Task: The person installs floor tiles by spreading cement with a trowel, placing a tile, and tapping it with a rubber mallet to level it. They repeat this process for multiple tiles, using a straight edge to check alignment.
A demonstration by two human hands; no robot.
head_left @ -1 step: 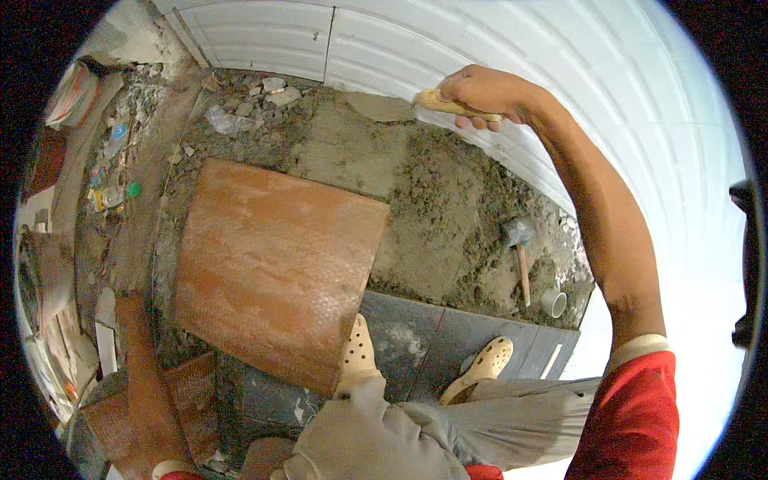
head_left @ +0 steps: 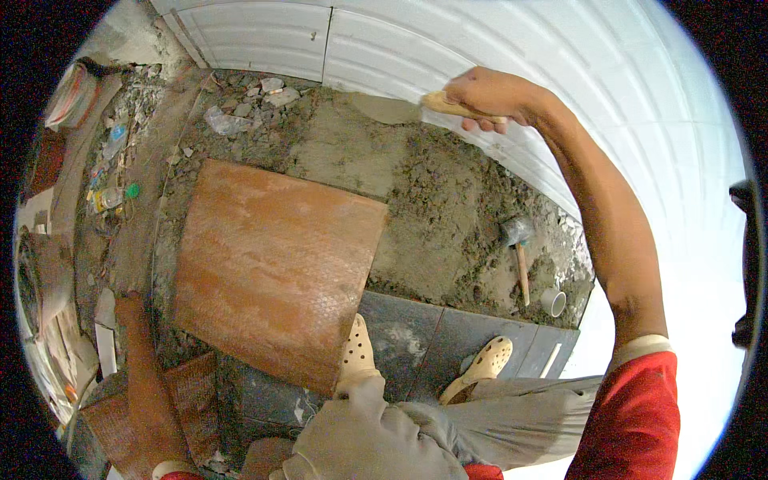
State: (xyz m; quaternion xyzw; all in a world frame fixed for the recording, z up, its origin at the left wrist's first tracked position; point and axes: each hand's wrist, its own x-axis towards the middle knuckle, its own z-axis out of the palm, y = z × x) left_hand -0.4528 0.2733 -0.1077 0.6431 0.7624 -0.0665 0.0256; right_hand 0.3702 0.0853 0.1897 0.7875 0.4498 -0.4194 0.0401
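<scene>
1. Only slightly had the bare right hand (head_left: 490,100) moved: it sat a little farther right and lower, bringing along the tan, rounded, handle-like piece (head_left: 442,102). The large, square, reddish-brown textured tile (head_left: 280,256) kept its place.

2. That right hand was clenched around the tan piece, whose left end met a smooth grey patch (head_left: 380,109); whether this was a blade or mortar, I could not tell. The left hand (head_left: 129,308) was dim at the lower left, its fingers indistinct, so I could not tell its grip.

3. The tile lay left of centre, over part of the lumpy grey mortar bed (head_left: 448,184), its near right side against or just beside the cream perforated left clog (head_left: 358,352).

4. Likeliest trouble, I judged, was a wide stroke scraping knuckles along the white ribbed wall panel (head_left: 408,48). A shifting clog could have nudged the tile, and loose grey rubble (head_left: 280,98) could have strayed into the mortar.

5. The panel's foot bounded the far side; dark grey floor tiles (head_left: 400,320) bordered the near side. A wooden-handled, dark-headed mallet (head_left: 522,272) and a short white pipe piece (head_left: 553,302) crowded the right. The freest room ran between tile and mallet.
</scene>
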